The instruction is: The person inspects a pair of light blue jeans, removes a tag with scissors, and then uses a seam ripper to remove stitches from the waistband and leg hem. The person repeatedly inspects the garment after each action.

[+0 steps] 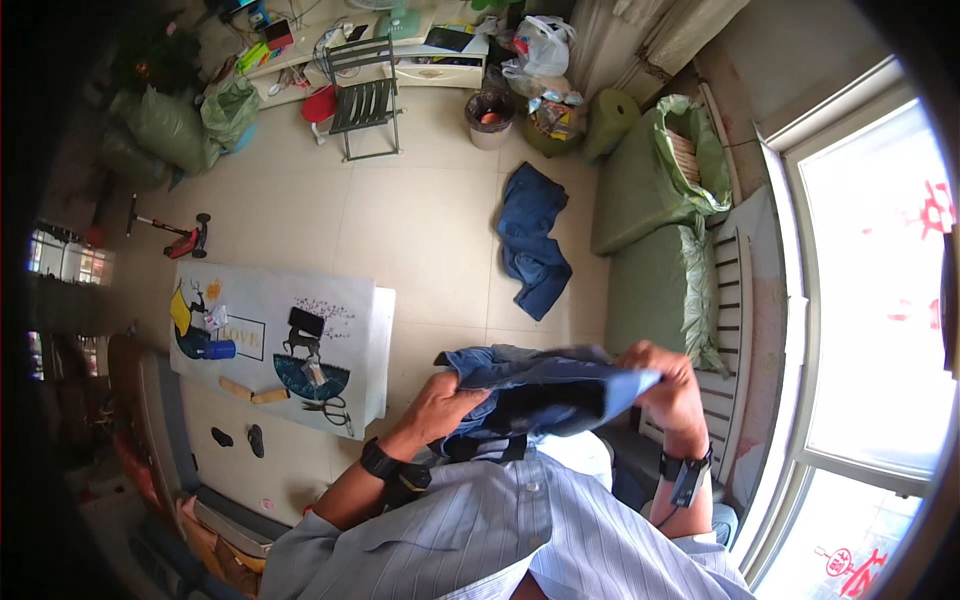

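Note:
Both my hands grip a pair of blue jeans [590,385] by its waistband, which gapes open in front of my body. My left hand [447,405] is closed on the left edge of the waist. At the opposite edge my right hand [664,382] is closed, its fingers wrapped round the cloth and slightly blurred. The legs of the held garment are hidden beneath the waist. Farther out on the tiled floor lies a second pair of jeans [535,240], flat and bent at the knees.
A covered table [270,340] with scissors [328,410], a phone and small items stands at left. Green-wrapped bundles [650,270] line the right, by the window. A folding chair [365,105], a waste bin [490,118], a scooter [185,238] and slippers [256,440] stand around.

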Available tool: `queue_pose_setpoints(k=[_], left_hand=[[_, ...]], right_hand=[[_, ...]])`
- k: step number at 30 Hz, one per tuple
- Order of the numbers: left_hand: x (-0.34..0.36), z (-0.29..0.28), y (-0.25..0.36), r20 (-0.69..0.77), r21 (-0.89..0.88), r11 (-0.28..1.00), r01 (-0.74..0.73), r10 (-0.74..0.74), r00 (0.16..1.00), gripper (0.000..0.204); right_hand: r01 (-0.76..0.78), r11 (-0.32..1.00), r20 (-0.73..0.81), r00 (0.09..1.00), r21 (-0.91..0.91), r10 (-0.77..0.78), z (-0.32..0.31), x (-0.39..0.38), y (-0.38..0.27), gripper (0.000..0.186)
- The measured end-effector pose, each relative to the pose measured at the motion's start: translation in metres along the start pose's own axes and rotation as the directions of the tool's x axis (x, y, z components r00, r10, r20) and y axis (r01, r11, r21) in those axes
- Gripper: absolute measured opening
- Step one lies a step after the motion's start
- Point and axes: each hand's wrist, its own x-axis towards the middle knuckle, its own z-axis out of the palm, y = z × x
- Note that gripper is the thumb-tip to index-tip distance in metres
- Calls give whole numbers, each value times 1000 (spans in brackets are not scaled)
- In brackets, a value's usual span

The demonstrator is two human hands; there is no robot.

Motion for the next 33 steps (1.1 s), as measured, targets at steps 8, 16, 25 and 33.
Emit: queue_pose_setpoints(k=[8, 16, 25, 33], left_hand=[[6, 15, 69, -253, -417, 909, 14, -131, 959, 26], [24, 69, 86, -393, -542, 839, -45, -205, 897, 24], [28, 118, 111, -514, -648, 701, -296, -115, 850, 25], [28, 70, 88, -612, -532, 807, -256, -158, 775, 30]], right_hand=[[-186, 964, -373, 922, -192, 104, -21, 51, 50, 26], [-367, 875, -154, 930, -315, 335, 18, 47, 73, 48], [240, 359, 96, 922, -902, -376, 14, 49, 201, 48], [-123, 755, 335, 842, -644, 423, -18, 39, 180, 37]])
